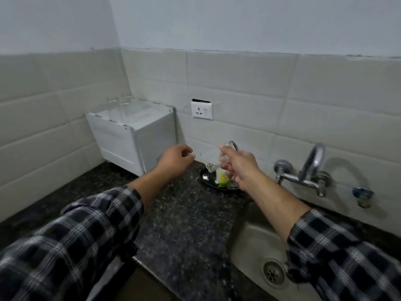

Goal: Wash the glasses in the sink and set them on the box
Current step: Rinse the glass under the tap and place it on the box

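Clear glass (213, 158) gripped in R hand (236, 166), held above dark desk (173, 213), just left of sink (256, 235). L hand (175, 159) curled beside white box (130, 135); can't tell if holding anything, too blurred. Both forearms stretched fwd, checked sleeves (76, 235) pushed back. More glasses (124, 109) faintly visible on box top.
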